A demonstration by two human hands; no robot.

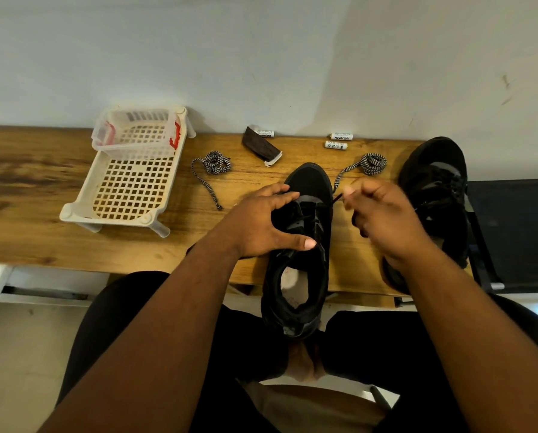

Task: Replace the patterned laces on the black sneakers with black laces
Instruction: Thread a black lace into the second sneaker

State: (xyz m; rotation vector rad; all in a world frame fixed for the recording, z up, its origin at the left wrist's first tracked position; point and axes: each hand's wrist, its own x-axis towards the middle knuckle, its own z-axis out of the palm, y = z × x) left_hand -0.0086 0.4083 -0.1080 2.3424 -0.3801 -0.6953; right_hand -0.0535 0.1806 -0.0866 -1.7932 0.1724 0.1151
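Note:
A black sneaker (305, 276) lies on the wooden table's front edge with its heel over my lap. My left hand (261, 223) grips its left side at the eyelets. My right hand (386, 220) pinches the end of a black lace (338, 200) that runs out of the sneaker's right eyelets. A second black sneaker (436, 195) with black laces stands at the right. Two patterned black-and-white laces lie coiled on the table, one (213, 165) left of the toe and one (371, 164) to its right.
A white plastic basket (83, 201) with a smaller clear basket (105, 132) inside stands at the left. A dark folded cloth (260, 146) and three small white batteries (339, 140) lie by the wall. A dark chair (518, 232) is at the right.

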